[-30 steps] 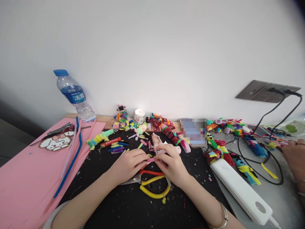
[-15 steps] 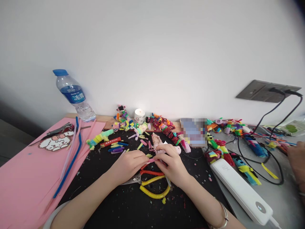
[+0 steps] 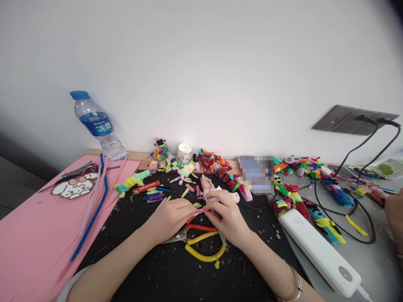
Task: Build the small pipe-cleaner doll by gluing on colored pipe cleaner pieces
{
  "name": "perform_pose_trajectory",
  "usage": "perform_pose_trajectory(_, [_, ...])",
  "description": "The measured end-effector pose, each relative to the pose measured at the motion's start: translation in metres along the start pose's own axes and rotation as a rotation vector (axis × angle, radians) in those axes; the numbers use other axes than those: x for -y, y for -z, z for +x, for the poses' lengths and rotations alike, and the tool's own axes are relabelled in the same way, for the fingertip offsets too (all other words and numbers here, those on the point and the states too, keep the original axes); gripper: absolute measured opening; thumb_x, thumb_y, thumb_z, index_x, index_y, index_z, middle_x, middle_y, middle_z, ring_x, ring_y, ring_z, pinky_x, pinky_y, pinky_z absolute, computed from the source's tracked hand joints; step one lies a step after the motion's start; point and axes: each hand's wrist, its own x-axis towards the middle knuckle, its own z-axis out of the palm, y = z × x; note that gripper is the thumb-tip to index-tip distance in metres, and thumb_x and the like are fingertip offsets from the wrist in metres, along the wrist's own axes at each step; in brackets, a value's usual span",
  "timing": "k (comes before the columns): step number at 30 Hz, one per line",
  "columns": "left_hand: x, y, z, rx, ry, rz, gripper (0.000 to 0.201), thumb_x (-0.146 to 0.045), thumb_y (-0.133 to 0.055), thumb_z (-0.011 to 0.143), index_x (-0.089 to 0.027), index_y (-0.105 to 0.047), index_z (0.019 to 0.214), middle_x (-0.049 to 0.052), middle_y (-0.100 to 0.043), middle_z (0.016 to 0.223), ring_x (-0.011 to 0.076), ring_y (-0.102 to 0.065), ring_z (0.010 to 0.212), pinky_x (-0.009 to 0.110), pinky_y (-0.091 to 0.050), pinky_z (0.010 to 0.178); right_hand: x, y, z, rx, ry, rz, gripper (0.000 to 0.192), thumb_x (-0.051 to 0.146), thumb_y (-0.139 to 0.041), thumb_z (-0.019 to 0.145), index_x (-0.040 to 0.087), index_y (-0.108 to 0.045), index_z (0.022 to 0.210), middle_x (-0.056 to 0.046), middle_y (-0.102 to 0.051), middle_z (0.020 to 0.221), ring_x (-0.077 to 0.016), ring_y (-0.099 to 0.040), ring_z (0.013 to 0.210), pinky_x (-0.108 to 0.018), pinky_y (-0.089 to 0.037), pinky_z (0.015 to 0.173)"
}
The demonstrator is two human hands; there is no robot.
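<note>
Between the two hands, over the middle of the black mat, a short pink pipe-cleaner piece is pinched at both ends: the left hand presses thumb and forefinger together on its left end, and the right hand does the same on its right end, so the piece bridges the fingertips, which almost touch. Just behind the piece lies a small pale, fuzzy figure, partly hidden by the right hand. Just in front of it, under the wrists, lie scissors with red and yellow handles. Left of the piece, short coloured cut lengths are scattered on the mat, and farther left long blue and pink pipe cleaners lie on a pink sheet, with a water bottle standing behind. Right of the piece, well apart, a white power bank lies among black cables, and another person's hand shows at the frame edge.
</note>
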Motion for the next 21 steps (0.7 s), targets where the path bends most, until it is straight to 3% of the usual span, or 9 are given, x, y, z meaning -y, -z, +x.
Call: perform_pose_trajectory(21, [0.0004,0.0036,0.0005,0.023,-0.004,-0.006,0.033,-0.021,-0.034,0.100,-0.015,-0.066,0.099,0.008,-0.069,0.091,0.0165,-0.063,0.084,0.027,-0.050,0.075,-0.0015,0.0013,0.0004,0.004,-0.019,0.037,0.012,0.013,-0.059,0.085,0.023,-0.064,0.087,-0.007,-0.062,0.106,-0.0225,-0.056,0.099,-0.040,-0.048,0.084])
